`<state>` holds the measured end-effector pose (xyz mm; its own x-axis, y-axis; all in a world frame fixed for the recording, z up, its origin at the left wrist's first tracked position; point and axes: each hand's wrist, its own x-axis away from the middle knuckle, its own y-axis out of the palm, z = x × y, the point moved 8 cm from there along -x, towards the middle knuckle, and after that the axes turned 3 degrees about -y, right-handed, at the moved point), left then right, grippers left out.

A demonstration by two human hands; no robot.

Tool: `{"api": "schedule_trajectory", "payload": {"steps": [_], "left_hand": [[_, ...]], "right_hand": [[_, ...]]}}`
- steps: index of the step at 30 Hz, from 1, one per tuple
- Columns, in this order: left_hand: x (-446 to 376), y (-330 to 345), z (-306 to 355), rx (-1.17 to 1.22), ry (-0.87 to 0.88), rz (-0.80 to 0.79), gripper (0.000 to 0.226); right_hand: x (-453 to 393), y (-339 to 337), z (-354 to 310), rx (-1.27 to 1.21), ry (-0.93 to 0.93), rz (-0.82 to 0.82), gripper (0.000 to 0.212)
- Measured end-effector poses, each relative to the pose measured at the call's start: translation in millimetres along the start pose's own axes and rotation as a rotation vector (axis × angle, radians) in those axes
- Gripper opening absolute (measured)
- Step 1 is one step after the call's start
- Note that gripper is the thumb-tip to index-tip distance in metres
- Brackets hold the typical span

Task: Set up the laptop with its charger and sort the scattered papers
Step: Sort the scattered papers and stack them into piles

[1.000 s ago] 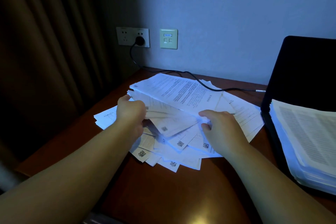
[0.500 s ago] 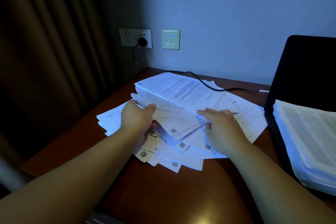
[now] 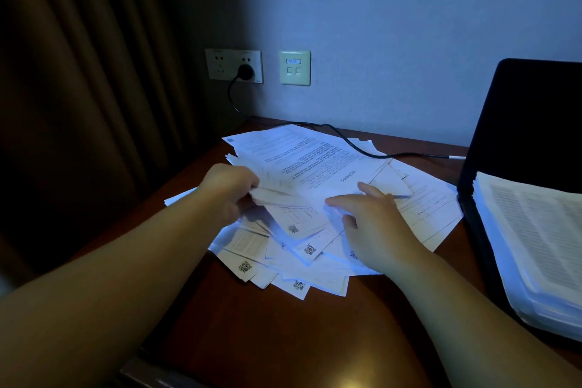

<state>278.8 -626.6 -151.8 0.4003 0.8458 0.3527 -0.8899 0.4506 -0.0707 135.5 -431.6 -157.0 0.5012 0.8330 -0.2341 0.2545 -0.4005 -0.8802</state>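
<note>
white papers [image 3: 318,167], left hand [image 3: 228,187] gripping sheets, right hand [image 3: 374,224] spread flat

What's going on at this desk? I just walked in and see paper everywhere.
A person is sorting a loose heap of papers on the wooden desk. The left hand grips a bunch of sheets at the heap's left edge, while the right hand rests on top with fingers spread. A tidier stack lies on the open laptop at the right. The charger cable is plugged into the wall socket and runs across the desk toward the laptop.
</note>
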Motion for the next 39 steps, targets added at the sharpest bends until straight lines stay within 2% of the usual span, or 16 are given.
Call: {"api": "schedule_trajectory", "payload": {"steps": [2, 4, 8, 12, 18, 21, 24, 26, 28, 29, 32, 34, 36, 39], "left_hand": [[0, 3, -9, -0.004, 0.012, -0.033, 0.026], [2, 5, -15, -0.008, 0.053, -0.046, 0.029], [10, 0, -20, 0.023, 0.101, -0.051, 0.038], [21, -9, -22, 0.023, 0.121, -0.076, 0.033], [26, -27, -23, -0.055, 0.178, 0.038, 0.013], [31, -35, -19, -0.073, 0.21, 0.095, 0.035], [41, -34, -17, -0.055, 0.228, 0.091, 0.029], [46, -33, -18, -0.124, 0.241, 0.102, 0.038], [49, -34, -18, -0.235, 0.264, 0.139, 0.03], [50, -34, -20, -0.282, 0.269, 0.145, 0.029], [49, -39, -13, -0.604, 0.359, 0.241, 0.058], [50, -35, -5, -0.741, 0.406, 0.235, 0.06], [48, -30, -7, -0.608, 0.322, 0.135, 0.058], [43, -31, -14, -0.104, 0.14, 0.037, 0.045]], "right_hand": [[0, -2, 0, -0.034, -0.008, 0.017, 0.049], [-1, -6, 10, -0.037, 0.074, 0.028, 0.054], [-3, -5, 17, 0.085, 0.136, -0.044, 0.056], [-1, -12, 9, 0.093, 0.137, -0.016, 0.058], [4, -13, -4, 0.115, 0.038, 0.008, 0.05], [7, -11, -9, 0.06, 0.003, -0.016, 0.057], [4, -18, -5, 0.106, 0.007, 0.028, 0.063], [3, -22, -1, 0.127, 0.01, 0.068, 0.056], [2, -20, -1, 0.151, -0.011, 0.078, 0.046], [0, -15, -1, 0.167, -0.016, 0.052, 0.045], [-2, 0, 1, 0.142, -0.006, -0.081, 0.049], [-2, 4, 2, 0.102, -0.001, -0.147, 0.049], [-1, 3, 1, 0.131, -0.034, -0.146, 0.047], [-1, 1, -3, 0.161, -0.08, -0.107, 0.044]]}}
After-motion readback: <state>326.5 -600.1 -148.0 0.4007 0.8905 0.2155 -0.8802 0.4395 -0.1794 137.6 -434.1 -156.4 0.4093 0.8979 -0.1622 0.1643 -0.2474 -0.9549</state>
